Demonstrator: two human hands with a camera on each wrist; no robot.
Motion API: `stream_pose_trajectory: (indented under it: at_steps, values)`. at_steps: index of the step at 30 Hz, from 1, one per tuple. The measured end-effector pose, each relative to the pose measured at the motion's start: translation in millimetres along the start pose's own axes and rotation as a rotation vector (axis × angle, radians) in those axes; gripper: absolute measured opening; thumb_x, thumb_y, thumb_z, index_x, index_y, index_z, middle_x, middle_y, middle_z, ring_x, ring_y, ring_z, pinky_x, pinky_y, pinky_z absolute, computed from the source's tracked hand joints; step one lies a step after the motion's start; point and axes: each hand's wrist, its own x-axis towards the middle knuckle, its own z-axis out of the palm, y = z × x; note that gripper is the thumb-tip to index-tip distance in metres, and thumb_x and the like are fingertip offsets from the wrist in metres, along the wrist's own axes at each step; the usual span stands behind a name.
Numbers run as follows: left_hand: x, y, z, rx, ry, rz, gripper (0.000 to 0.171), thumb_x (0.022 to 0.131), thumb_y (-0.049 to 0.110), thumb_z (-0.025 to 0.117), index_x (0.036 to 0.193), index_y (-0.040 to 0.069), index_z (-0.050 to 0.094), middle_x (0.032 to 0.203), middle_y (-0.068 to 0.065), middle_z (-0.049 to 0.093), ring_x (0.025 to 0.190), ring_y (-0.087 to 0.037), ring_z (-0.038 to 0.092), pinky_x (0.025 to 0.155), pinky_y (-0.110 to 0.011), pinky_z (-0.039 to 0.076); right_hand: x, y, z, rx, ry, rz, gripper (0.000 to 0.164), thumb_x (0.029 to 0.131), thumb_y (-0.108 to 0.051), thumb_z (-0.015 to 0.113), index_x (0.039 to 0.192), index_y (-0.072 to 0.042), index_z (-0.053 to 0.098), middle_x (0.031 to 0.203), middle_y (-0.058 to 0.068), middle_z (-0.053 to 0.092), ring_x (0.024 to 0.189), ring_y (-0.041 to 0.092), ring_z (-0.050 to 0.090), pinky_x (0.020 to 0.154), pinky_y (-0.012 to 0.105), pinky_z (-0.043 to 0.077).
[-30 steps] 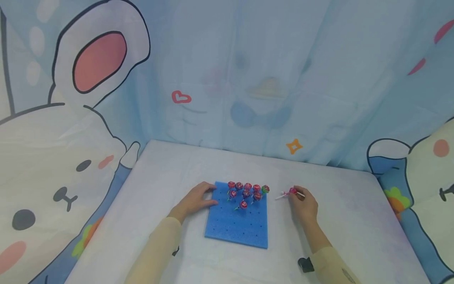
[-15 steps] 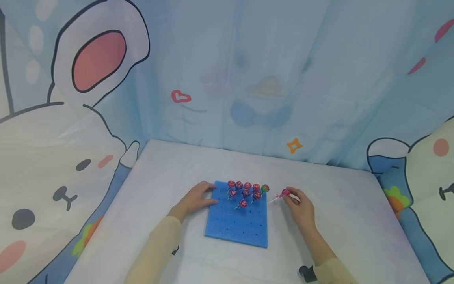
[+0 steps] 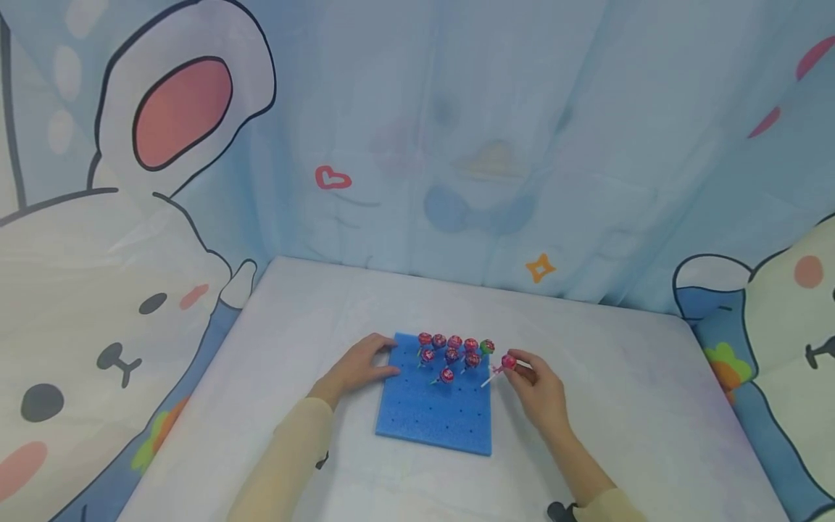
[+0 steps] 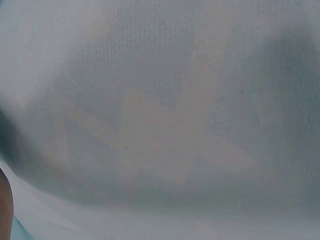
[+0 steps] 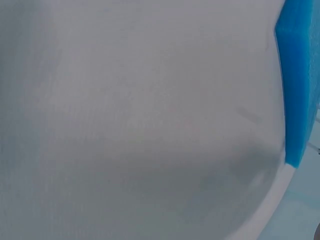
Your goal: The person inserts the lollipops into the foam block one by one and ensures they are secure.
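Note:
In the head view a blue foam board [image 3: 433,420] dotted with small holes lies on the table. Several wrapped lollipops [image 3: 454,342] stand in its far half, most with red wrappers and one green at the far right corner. My left hand [image 3: 355,368] rests against the board's left edge, thumb and fingers spread apart at it. At the opposite edge my right hand [image 3: 540,391] pinches a pink lollipop [image 3: 508,362] by its head, the white stick slanting down left over the board's edge. The right wrist view catches the board's side [image 5: 295,90] but not the held lollipop.
A white cloth [image 3: 607,406] covers the table under the board. Behind and at both sides hangs a blue curtain [image 3: 391,87] printed with cartoon animals. Near the right sleeve shows a small black object [image 3: 559,512].
My right hand has moved left and slightly nearer with the pink lollipop, bringing its stick from beside the board to over its right edge. The left hand has stayed put.

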Motion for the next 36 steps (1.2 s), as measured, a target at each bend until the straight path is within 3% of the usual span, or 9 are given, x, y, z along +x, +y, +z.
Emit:
stream_pose_trajectory:
  at_steps: [13, 23, 30, 36]
  values:
    - [-1.2, 0.4, 0.9, -0.003, 0.004, 0.005, 0.059, 0.088, 0.043, 0.071, 0.136, 0.014, 0.054, 0.134, -0.003, 0.056, 0.128, -0.020, 0.049, 0.110, -0.038, 0.039, -8.7, -5.6, 12.7, -0.053, -0.028, -0.150, 0.036, 0.091, 0.000, 0.066, 0.126, -0.008, 0.058, 0.124, 0.012, 0.060, 0.113, 0.030, 0.063, 0.088, 0.034, 0.054]
    - [-1.4, 1.7, -0.6, -0.005, 0.005, 0.000, 0.058, 0.089, 0.043, 0.071, 0.137, 0.016, 0.053, 0.135, -0.002, 0.055, 0.130, -0.019, 0.048, 0.111, -0.037, 0.038, -6.6, -5.8, 17.9, -0.074, -0.024, -0.201, 0.035, 0.090, 0.003, 0.066, 0.124, -0.007, 0.058, 0.122, 0.011, 0.061, 0.115, 0.030, 0.062, 0.090, 0.036, 0.053]
    - [-1.9, 2.3, -1.1, -0.006, 0.013, 0.011, 0.058, 0.089, 0.043, 0.070, 0.136, 0.014, 0.054, 0.133, -0.003, 0.056, 0.128, -0.020, 0.049, 0.110, -0.039, 0.039, -9.1, -6.7, 22.7, -0.079, -0.030, -0.282, 0.035, 0.089, 0.007, 0.066, 0.121, -0.005, 0.059, 0.119, 0.011, 0.061, 0.113, 0.029, 0.062, 0.089, 0.035, 0.055]
    - [-2.2, 4.8, -2.2, -0.002, 0.004, -0.008, 0.058, 0.089, 0.043, 0.070, 0.137, 0.015, 0.053, 0.134, -0.002, 0.055, 0.129, -0.019, 0.049, 0.111, -0.038, 0.038, -12.5, -7.5, 25.9, -0.029, -0.070, -0.256, 0.034, 0.089, 0.002, 0.068, 0.122, -0.006, 0.061, 0.119, 0.010, 0.062, 0.114, 0.028, 0.062, 0.089, 0.034, 0.054]
